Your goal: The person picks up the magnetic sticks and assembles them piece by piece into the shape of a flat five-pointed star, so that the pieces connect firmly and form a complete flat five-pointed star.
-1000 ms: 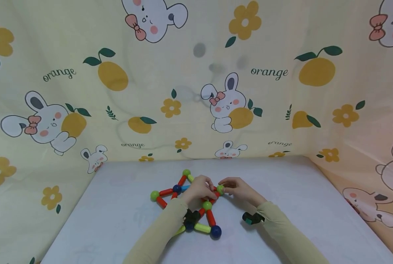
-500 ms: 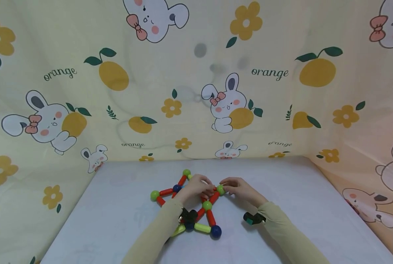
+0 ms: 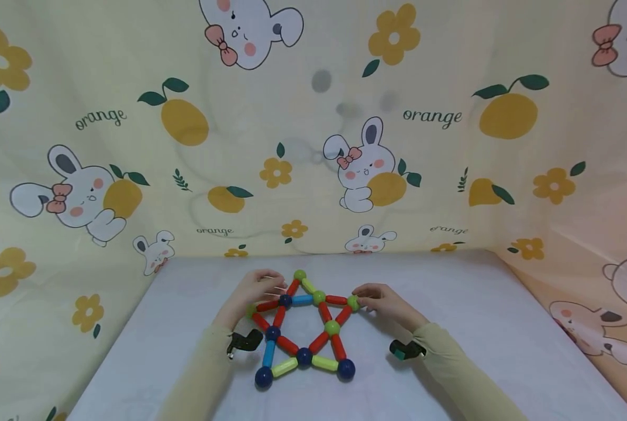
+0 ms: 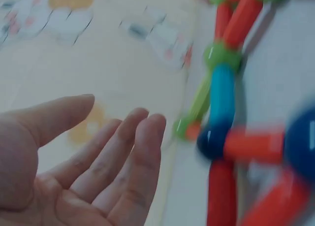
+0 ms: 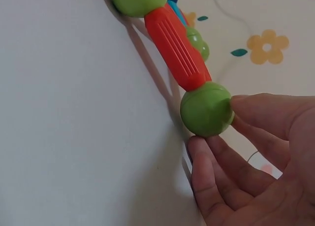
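A flat star of magnetic rods and balls lies on the white table, with red, blue and yellow-green rods joining green balls and dark blue balls. My right hand point(image 3: 387, 303) pinches the green ball point(image 5: 205, 109) at the star's right tip, thumb on one side and fingertips beneath. A red rod point(image 5: 178, 48) runs from that ball. My left hand point(image 3: 252, 294) is over the star's left tip, partly covering a green ball there. Seen in the left wrist view, its fingers are spread and relaxed, apart from the blue rod point(image 4: 223, 95) and dark blue ball point(image 4: 212, 142).
The white tabletop point(image 3: 187, 286) meets a printed cloth backdrop point(image 3: 271, 117) at the back. Dark wrist cameras point(image 3: 246, 341) sit on both wrists. Two dark blue balls form the star's near tips, including the left one point(image 3: 264, 378).
My left hand has moved left from the star's middle to its left tip, uncovering the centre and its rods. The right hand stays at the right-tip green ball.
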`<state>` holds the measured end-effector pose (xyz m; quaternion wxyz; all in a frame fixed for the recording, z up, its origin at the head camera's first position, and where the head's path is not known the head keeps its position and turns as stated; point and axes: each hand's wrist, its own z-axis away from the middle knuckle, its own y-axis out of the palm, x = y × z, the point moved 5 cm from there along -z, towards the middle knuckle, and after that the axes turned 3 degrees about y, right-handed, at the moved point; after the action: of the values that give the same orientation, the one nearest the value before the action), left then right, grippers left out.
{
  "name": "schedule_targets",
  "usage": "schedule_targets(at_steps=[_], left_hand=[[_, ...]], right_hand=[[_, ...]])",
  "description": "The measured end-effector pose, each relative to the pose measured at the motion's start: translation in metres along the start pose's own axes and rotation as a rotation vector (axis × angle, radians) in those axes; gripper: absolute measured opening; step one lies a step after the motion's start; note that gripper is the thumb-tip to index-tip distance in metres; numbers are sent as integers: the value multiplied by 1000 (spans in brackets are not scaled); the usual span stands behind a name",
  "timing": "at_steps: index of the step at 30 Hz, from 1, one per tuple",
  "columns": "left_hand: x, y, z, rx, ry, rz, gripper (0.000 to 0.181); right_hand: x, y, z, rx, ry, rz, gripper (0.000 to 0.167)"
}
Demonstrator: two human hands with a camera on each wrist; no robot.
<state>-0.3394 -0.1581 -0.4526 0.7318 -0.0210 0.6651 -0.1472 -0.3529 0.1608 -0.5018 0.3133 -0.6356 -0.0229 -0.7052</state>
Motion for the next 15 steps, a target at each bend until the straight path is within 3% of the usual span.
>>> schedule_targets(at_steps=[4, 8, 11, 15], left_hand=[[15, -43, 14, -139, 10, -8, 32], [32, -70, 28, -251, 1, -58, 33], [47, -77, 35, -274, -42, -101, 33], [63, -73, 38, -234, -93, -95, 32]], right_hand=[[1, 1, 2, -45, 18, 21, 33], [1, 4, 3, -113, 25, 48, 30], [2, 6, 3, -159, 22, 59, 29], [2, 9, 5, -190, 25, 65, 29]])
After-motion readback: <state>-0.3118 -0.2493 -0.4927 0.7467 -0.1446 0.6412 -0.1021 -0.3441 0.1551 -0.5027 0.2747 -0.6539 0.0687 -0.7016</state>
